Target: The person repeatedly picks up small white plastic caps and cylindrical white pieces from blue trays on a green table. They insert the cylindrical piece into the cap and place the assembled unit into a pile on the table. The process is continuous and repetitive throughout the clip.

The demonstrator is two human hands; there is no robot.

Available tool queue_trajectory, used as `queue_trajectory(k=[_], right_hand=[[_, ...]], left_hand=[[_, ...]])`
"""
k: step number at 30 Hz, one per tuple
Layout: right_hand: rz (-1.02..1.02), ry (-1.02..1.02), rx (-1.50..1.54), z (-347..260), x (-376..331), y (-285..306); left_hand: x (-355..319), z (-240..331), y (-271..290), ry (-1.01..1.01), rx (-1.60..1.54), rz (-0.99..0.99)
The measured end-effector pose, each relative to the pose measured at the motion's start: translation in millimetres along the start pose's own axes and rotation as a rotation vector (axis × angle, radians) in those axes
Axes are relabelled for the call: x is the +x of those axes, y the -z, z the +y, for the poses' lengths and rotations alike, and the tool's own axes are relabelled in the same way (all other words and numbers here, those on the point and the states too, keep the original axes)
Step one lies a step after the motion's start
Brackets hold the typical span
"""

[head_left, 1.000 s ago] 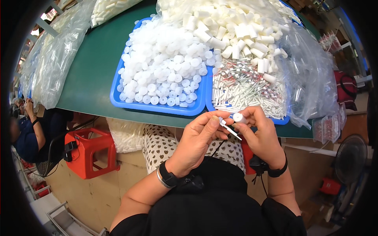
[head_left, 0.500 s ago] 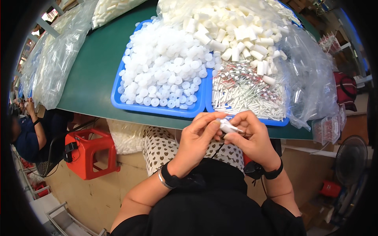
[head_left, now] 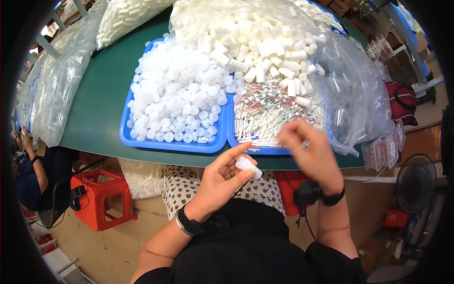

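Between the thumb and fingers of my left hand (head_left: 220,175) is a short white plastic cylinder (head_left: 249,168), held tilted in front of the trays. My right hand (head_left: 309,150) is apart from it, over the near edge of the right-hand blue tray (head_left: 269,151). Its fingers are smeared by motion, so whether they hold anything is not visible. Thin white sticks with red and grey wires (head_left: 257,123) fill the near part of that tray. Beyond them lies a heap of cream-white hollow cylinders (head_left: 265,47), partly under clear plastic.
Frosted round caps (head_left: 182,94) are heaped in the left blue tray (head_left: 172,146) on the green table (head_left: 97,109). Clear plastic bags (head_left: 352,94) lie at the right. A red stool (head_left: 101,201) and a fan (head_left: 416,182) stand on the floor. Another person (head_left: 40,177) sits at far left.
Both hands were together at the white piece. My right hand has come away, up and to the right toward the sticks, while the left keeps the cylinder. The whole view has shifted slightly.
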State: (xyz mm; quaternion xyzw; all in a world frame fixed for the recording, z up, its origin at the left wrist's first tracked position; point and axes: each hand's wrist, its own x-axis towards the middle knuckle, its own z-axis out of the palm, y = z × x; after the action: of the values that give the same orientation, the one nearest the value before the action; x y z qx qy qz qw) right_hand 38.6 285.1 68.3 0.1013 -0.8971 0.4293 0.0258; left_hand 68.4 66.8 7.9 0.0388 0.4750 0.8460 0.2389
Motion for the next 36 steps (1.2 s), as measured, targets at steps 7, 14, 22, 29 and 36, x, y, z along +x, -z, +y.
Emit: queue_trajectory(k=[7,14,22,29,36], right_hand=[[0.252,-0.104,-0.808,57,73,33],[0.296,-0.206,-0.569,73,74,37],[-0.142,0.055,-0.076,-20,-11,-3],[-0.221,0.207,-0.096,-14,-26,-38],[-0.199,0.231,-0.123,-16,-22,-47]], left_hand=[[-4,-9,1,0.130,-0.186,-0.112],[-6,-6,7,0.130,-0.029,-0.185],[4,-3,19,0.130,-0.406,0.059],[4,-5,11,0.082,-0.484,0.123],[1,-9,15,0.031,-0.427,0.166]])
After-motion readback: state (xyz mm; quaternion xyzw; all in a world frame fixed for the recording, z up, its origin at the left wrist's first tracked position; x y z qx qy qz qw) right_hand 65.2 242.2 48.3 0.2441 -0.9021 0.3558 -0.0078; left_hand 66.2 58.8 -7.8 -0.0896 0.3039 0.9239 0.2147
